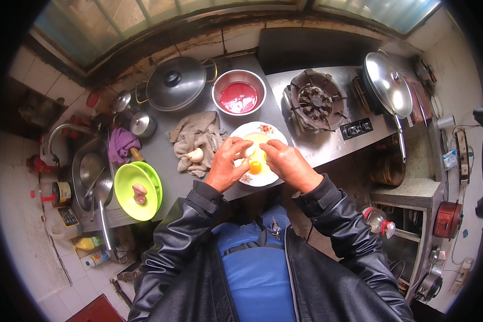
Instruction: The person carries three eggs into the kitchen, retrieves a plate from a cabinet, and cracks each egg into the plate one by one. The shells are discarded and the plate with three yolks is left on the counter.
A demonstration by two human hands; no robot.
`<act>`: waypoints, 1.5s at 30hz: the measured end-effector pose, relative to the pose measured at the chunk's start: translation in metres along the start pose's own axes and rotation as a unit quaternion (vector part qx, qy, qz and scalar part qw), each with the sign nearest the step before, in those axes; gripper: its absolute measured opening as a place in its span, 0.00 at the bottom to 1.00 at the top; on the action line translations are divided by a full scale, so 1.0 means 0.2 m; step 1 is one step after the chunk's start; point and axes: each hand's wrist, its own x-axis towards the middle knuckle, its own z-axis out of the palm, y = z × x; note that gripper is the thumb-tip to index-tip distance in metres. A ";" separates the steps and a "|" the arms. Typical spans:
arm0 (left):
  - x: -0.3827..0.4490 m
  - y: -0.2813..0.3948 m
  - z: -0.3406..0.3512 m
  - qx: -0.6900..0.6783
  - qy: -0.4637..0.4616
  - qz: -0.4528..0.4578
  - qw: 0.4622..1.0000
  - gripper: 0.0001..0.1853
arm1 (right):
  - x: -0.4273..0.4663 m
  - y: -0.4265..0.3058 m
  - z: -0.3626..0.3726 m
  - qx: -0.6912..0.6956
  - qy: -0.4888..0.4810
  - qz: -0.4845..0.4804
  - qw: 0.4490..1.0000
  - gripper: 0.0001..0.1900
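A white plate with printed red flowers sits before me at the counter's front edge. In it lie a whole egg yolk and pale yellow liquid egg. Over the plate, my left hand pinches a pale eggshell between thumb and fingers. My right hand is beside it with its fingers curled together; I cannot tell whether a piece of shell is in them. Left of the plate, a rounded whitish thing, perhaps an egg or shell, rests on a crumpled grey-brown cloth.
Behind the plate stands a metal bowl of red liquid, near a lidded pan. A gas burner and a lidded wok are right. Leftward are a green plate bearing pieces of meat, and a sink.
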 end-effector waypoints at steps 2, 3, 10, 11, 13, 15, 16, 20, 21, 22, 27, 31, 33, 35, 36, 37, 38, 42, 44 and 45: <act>-0.01 -0.04 0.01 -0.065 0.005 -0.056 0.996 0.22 | -0.01 0.03 0.03 0.013 0.014 0.000 1.000 0.23; -0.01 -0.06 0.02 -0.098 0.008 -0.084 0.992 0.21 | -0.01 0.04 0.05 0.031 0.025 0.005 0.999 0.24; -0.02 -0.08 0.03 -0.356 0.015 -0.268 0.895 0.24 | 0.00 0.07 0.12 0.358 0.069 0.256 0.896 0.28; -0.02 -0.08 0.03 -0.370 0.010 -0.280 0.886 0.25 | 0.00 0.07 0.12 0.436 0.094 0.283 0.849 0.29; -0.03 -0.07 0.03 -0.388 0.005 -0.295 0.873 0.25 | 0.00 0.05 0.12 0.491 0.120 0.295 0.811 0.28; -0.04 -0.07 0.03 -0.399 0.004 -0.299 0.867 0.25 | 0.00 0.02 0.12 0.545 0.149 0.308 0.765 0.28; -0.04 -0.06 0.04 -0.407 0.005 -0.300 0.863 0.24 | 0.01 0.01 0.11 0.558 0.149 0.301 0.759 0.28; -0.06 -0.02 0.05 -0.453 0.011 -0.286 0.844 0.23 | 0.03 -0.10 0.11 0.558 0.172 0.257 0.770 0.28; -0.06 -0.01 0.05 -0.468 0.013 -0.280 0.838 0.23 | 0.04 -0.14 0.11 0.529 0.178 0.243 0.793 0.28; -0.07 0.01 0.05 -0.475 0.010 -0.269 0.838 0.23 | 0.05 -0.16 0.12 0.506 0.184 0.227 0.812 0.28; -0.14 0.07 -0.04 -0.518 0.057 -0.229 0.822 0.23 | 0.12 -0.25 0.22 0.310 0.185 0.175 0.916 0.27; -0.22 0.06 -0.16 -0.518 0.120 -0.206 0.822 0.23 | 0.20 -0.34 0.35 0.434 0.157 0.137 0.877 0.25; -0.27 0.04 -0.21 -0.503 0.150 -0.184 0.831 0.23 | 0.23 -0.39 0.41 0.386 0.128 0.132 0.904 0.26; -0.32 0.01 -0.27 -0.473 0.186 -0.181 0.842 0.22 | 0.27 -0.43 0.48 0.369 0.111 0.108 0.917 0.26; -0.33 -0.01 -0.29 -0.459 0.202 -0.177 0.847 0.23 | 0.29 -0.45 0.51 0.389 0.088 0.121 0.909 0.26; -0.35 -0.03 -0.32 -0.447 0.215 -0.172 0.851 0.23 | 0.32 -0.47 0.55 0.435 0.064 0.143 0.887 0.25; -0.36 -0.04 -0.35 -0.426 0.232 -0.180 0.856 0.25 | 0.35 -0.49 0.58 0.471 0.045 0.161 0.866 0.25; -0.37 -0.11 -0.45 -0.352 0.270 -0.139 0.885 0.26 | 0.48 -0.52 0.67 0.455 0.039 0.171 0.873 0.27; -0.38 -0.17 -0.48 -0.254 0.284 -0.174 0.908 0.27 | 0.55 -0.51 0.70 0.411 0.050 0.172 0.894 0.26; -0.38 -0.20 -0.49 -0.203 0.291 -0.184 0.916 0.27 | 0.59 -0.50 0.72 0.392 0.053 0.174 0.902 0.25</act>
